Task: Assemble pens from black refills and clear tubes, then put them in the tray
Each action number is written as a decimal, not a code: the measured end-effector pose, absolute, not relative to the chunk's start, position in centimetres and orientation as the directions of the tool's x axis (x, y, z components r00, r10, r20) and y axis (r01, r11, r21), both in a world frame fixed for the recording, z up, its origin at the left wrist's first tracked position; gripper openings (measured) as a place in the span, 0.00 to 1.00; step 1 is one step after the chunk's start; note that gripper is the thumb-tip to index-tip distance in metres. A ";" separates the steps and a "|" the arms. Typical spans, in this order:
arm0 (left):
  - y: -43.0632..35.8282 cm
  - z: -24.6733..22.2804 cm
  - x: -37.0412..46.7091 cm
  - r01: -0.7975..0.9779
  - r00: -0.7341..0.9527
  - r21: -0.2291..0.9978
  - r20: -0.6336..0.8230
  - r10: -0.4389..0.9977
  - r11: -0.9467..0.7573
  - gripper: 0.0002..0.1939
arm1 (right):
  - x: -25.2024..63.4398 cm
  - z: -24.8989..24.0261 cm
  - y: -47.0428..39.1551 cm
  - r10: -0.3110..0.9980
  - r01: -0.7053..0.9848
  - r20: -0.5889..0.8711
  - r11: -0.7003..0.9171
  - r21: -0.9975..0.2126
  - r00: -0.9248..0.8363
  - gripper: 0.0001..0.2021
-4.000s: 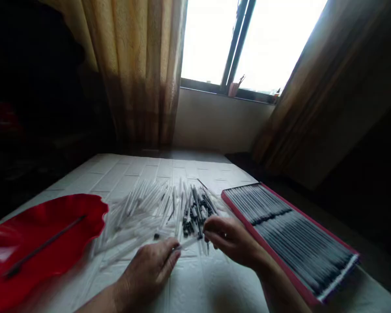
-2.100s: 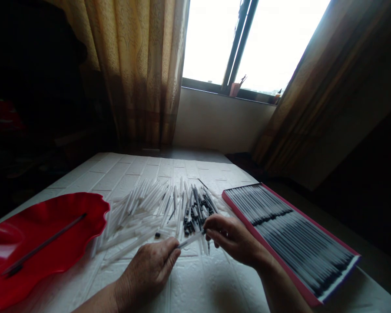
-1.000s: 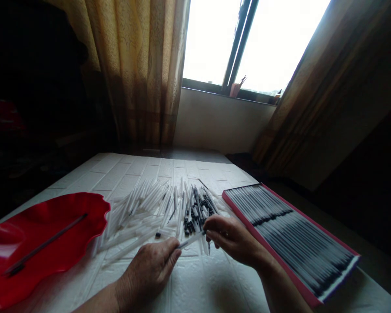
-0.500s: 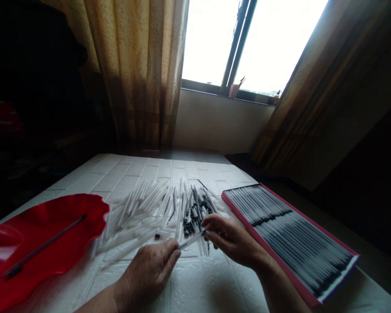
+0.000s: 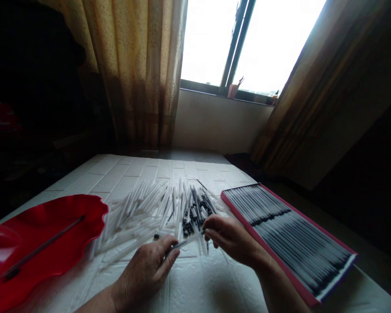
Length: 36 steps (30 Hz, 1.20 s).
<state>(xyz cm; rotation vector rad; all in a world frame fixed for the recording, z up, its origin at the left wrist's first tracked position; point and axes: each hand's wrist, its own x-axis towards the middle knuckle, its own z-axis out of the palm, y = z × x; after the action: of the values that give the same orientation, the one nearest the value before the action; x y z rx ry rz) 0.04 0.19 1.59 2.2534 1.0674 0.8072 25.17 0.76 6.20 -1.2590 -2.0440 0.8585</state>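
My left hand point(image 5: 150, 265) pinches one end of a clear pen tube point(image 5: 188, 240) between thumb and fingers, low in the middle. At the tube's other end, my right hand point(image 5: 230, 239) is closed on its dark tip. Just beyond the hands lie black caps and dark refills point(image 5: 195, 208) in a loose heap. Many clear tubes point(image 5: 137, 217) spread out to the left of that heap. What my right fingertips hold at the tip is small and partly hidden.
A red scalloped dish point(image 5: 74, 217) with one pen point(image 5: 42, 250) in it stands at the left. At the right lies a pink-edged box point(image 5: 276, 226) filled with rows of pens. The white table point(image 5: 117, 171) reaches back towards the curtain and window.
The left hand has shifted slightly, and its index finger now lies farther back along the tube. The right hand keeps nearly the same place at the other end.
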 end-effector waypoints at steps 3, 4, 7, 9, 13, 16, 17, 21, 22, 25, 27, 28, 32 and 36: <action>0.6 1.5 -0.1 0.446 0.426 0.766 0.273 0.863 -0.463 0.10 | 25.6 6.1 0.8 0.921 0.519 0.150 0.331 -0.788 -0.360 0.05; 0.8 1.4 -0.1 0.420 0.399 0.802 0.257 0.880 -0.425 0.10 | 25.7 6.1 0.8 0.922 0.518 0.150 0.330 -0.789 -0.357 0.05; 1.3 1.3 0.0 0.317 0.335 0.896 0.201 0.920 -0.311 0.12 | 25.8 6.0 0.9 0.923 0.514 0.147 0.325 -0.794 -0.356 0.05; 1.5 1.3 0.1 0.247 0.293 0.934 0.184 0.938 -0.260 0.12 | 25.7 5.9 0.9 0.921 0.508 0.157 0.331 -0.795 -0.356 0.04; 1.6 1.5 0.1 0.126 0.211 0.969 0.183 0.960 -0.212 0.11 | 25.4 5.5 1.2 0.924 0.497 0.171 0.332 -0.802 -0.342 0.04; 1.7 1.4 0.1 0.049 0.179 0.985 0.153 0.972 -0.164 0.13 | 25.4 5.3 1.4 0.928 0.476 0.172 0.321 -0.819 -0.329 0.04; 1.7 1.4 0.1 0.027 0.175 0.990 0.134 0.975 -0.141 0.15 | 25.3 5.3 1.4 0.929 0.467 0.172 0.317 -0.825 -0.327 0.04; 1.8 1.4 -0.1 -0.030 0.188 0.999 0.030 0.982 -0.025 0.20 | 25.0 5.6 1.3 0.928 0.431 0.155 0.300 -0.851 -0.339 0.04; 1.8 1.5 -0.2 -0.039 0.196 0.999 0.008 0.981 -0.001 0.21 | 24.9 5.7 1.3 0.925 0.421 0.144 0.294 -0.858 -0.351 0.04; 1.9 1.8 -0.5 -0.072 0.226 0.996 -0.031 0.974 0.049 0.24 | 24.7 5.7 1.1 0.913 0.384 0.101 0.264 -0.885 -0.394 0.04; 2.1 2.0 -0.6 -0.090 0.249 0.993 -0.048 0.967 0.073 0.25 | 24.6 5.6 1.0 0.907 0.359 0.075 0.239 -0.902 -0.415 0.04; 2.2 2.1 -0.7 -0.093 0.262 0.992 -0.055 0.963 0.082 0.26 | 24.5 5.5 1.0 0.904 0.349 0.064 0.228 -0.909 -0.423 0.04; 2.1 2.0 -0.8 -0.062 0.342 0.992 -0.082 0.936 0.109 0.27 | 24.0 5.2 0.7 0.892 0.334 0.034 0.205 -0.920 -0.452 0.04; 1.7 2.1 -1.1 -0.048 0.437 0.991 -0.092 0.895 0.125 0.26 | 23.8 5.5 0.4 0.860 0.309 -0.002 0.181 -0.934 -0.510 0.07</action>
<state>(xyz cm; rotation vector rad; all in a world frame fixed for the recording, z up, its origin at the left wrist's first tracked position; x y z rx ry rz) -1.06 1.65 2.14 1.2546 0.8752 0.8337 23.78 0.44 5.49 -1.0947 -1.9192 1.3214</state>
